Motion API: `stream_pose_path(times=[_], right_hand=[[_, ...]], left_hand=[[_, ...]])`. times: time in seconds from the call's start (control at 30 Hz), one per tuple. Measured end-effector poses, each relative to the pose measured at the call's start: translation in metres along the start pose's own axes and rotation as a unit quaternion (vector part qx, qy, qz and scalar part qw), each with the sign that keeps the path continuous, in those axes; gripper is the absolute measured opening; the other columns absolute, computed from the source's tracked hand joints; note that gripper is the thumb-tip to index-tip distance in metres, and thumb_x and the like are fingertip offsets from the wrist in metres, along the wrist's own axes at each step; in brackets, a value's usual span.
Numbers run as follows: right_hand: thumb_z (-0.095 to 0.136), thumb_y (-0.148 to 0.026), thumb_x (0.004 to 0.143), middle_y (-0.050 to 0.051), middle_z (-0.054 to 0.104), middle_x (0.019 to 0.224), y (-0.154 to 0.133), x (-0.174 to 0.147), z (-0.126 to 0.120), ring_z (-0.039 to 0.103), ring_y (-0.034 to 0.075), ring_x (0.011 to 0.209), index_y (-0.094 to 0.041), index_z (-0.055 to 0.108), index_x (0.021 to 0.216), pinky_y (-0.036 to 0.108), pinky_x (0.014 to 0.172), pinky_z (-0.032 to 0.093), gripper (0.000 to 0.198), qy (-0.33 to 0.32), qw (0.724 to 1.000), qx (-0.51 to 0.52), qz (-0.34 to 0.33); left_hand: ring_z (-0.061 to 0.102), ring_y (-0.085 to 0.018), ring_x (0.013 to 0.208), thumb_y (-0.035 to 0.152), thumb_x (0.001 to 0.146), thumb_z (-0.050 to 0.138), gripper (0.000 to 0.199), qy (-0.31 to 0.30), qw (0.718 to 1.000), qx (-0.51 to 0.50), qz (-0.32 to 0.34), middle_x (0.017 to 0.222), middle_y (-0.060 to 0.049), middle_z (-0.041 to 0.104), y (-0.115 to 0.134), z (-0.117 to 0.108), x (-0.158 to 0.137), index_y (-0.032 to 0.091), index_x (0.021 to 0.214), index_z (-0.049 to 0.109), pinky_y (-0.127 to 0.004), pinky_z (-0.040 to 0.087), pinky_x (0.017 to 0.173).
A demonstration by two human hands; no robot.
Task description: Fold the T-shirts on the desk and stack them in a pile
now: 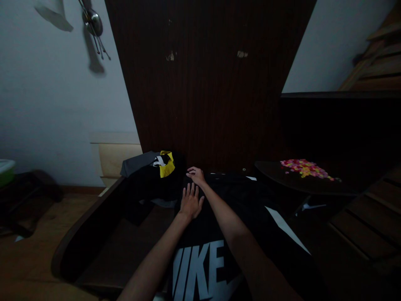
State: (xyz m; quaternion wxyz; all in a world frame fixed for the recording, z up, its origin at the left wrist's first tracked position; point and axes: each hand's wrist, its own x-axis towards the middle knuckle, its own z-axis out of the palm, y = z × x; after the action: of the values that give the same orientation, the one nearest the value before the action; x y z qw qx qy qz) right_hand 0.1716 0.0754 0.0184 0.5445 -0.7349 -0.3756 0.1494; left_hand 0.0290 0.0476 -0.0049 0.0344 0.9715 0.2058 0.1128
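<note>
Cloth [202,230], matte black, white-lettered; left grip [191,203] flat, spread on it; right grip [196,176] curled, pinch unclear

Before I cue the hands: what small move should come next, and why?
I'd probably sweep the left hand lightly toward the white NIKE lettering, smoothing the black garment, while the right hand steadies the cloth near its far edge. The left hand lies flat with fingers spread; the right sits just beyond it, fingers bent, so it could anchor.
</note>
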Motion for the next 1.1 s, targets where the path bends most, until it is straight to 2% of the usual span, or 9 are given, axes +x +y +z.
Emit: stream_pose_path(times=[0.17,0.27,0.4,0.47,0.57,0.67,0.83,0.93,1.1], right_hand=[[0.072,-0.022,0.078,0.001,0.073,0.095,-0.002,-0.005,0.010,0.066,0.016,0.092,-0.025,0.066,0.091,0.026,0.083,0.048,0.014,-0.008,0.983,-0.182,-0.007],[0.070,-0.023,0.081,0.003,0.073,0.103,-0.007,-0.007,0.001,0.064,0.018,0.099,-0.026,0.067,0.102,0.027,0.086,0.047,0.022,-0.036,0.973,-0.224,-0.034],[0.069,-0.018,0.079,0.003,0.073,0.098,-0.015,-0.019,-0.045,0.063,0.019,0.100,-0.022,0.071,0.097,0.026,0.087,0.045,0.019,-0.078,0.957,-0.253,-0.121],[0.063,-0.020,0.084,0.004,0.074,0.091,-0.017,-0.031,-0.081,0.065,0.017,0.089,-0.020,0.073,0.090,0.024,0.080,0.045,0.011,-0.073,0.951,-0.276,-0.117],[0.058,-0.025,0.088,0.005,0.074,0.087,-0.015,-0.059,-0.141,0.066,0.016,0.081,-0.018,0.073,0.088,0.022,0.069,0.043,0.016,-0.018,0.943,-0.327,-0.060],[0.057,-0.035,0.089,0.009,0.073,0.085,-0.008,-0.095,-0.194,0.067,0.019,0.080,-0.019,0.073,0.081,0.024,0.066,0.041,0.023,0.043,0.897,-0.436,0.060],[0.058,-0.057,0.084,0.017,0.071,0.096,0.013,-0.159,-0.238,0.068,0.026,0.087,-0.018,0.072,0.080,0.029,0.067,0.044,0.041,-0.009,0.837,-0.500,0.223],[0.063,-0.053,0.081,0.014,0.071,0.088,0.027,-0.187,-0.243,0.067,0.022,0.080,-0.018,0.068,0.073,0.027,0.062,0.042,0.036,-0.036,0.854,-0.457,0.245],[0.063,-0.029,0.076,0.000,0.061,0.064,0.040,-0.214,-0.246,0.054,0.012,0.061,-0.019,0.055,0.061,0.021,0.055,0.035,0.020,-0.056,0.931,-0.315,0.177]], left_hand=[[0.022,-0.036,0.145,0.046,0.096,0.024,0.064,-0.027,0.999,0.000,-0.028,0.155,-0.017,0.034,-0.002,0.011,0.005,0.012,0.148,0.037,-0.057,0.019,0.116],[0.019,-0.037,0.146,0.052,0.094,0.023,0.067,-0.023,0.999,-0.003,-0.046,0.155,-0.015,0.033,-0.004,0.017,0.011,0.015,0.149,0.036,-0.058,0.015,0.116],[0.016,-0.040,0.146,0.059,0.091,0.026,0.074,-0.048,0.997,-0.012,-0.057,0.157,-0.017,0.027,-0.005,0.016,0.019,0.014,0.150,0.034,-0.061,0.013,0.115],[0.015,-0.043,0.145,0.064,0.089,0.029,0.080,-0.077,0.995,-0.014,-0.064,0.157,-0.019,0.026,-0.002,0.012,0.022,0.013,0.150,0.033,-0.065,0.013,0.112],[0.017,-0.046,0.144,0.068,0.087,0.030,0.086,-0.076,0.994,-0.003,-0.075,0.155,-0.024,0.027,0.010,0.004,0.023,0.008,0.148,0.036,-0.068,0.012,0.111],[0.020,-0.038,0.145,0.056,0.094,0.021,0.074,-0.016,1.000,-0.018,-0.018,0.153,-0.023,0.032,0.027,-0.001,0.024,0.005,0.144,0.041,-0.058,0.013,0.116],[0.022,-0.037,0.145,0.058,0.095,0.016,0.073,-0.062,0.994,-0.089,0.001,0.156,-0.018,0.030,0.050,0.002,0.031,0.010,0.148,0.037,-0.058,0.019,0.115],[0.015,-0.039,0.146,0.062,0.093,0.021,0.077,-0.071,0.994,-0.077,0.017,0.159,-0.017,0.023,0.053,0.007,0.032,0.012,0.151,0.030,-0.063,0.013,0.114],[0.009,-0.038,0.147,0.064,0.092,0.027,0.074,-0.046,0.993,-0.066,0.084,0.161,-0.011,0.020,0.051,0.009,0.028,0.021,0.153,0.025,-0.065,0.012,0.114]])
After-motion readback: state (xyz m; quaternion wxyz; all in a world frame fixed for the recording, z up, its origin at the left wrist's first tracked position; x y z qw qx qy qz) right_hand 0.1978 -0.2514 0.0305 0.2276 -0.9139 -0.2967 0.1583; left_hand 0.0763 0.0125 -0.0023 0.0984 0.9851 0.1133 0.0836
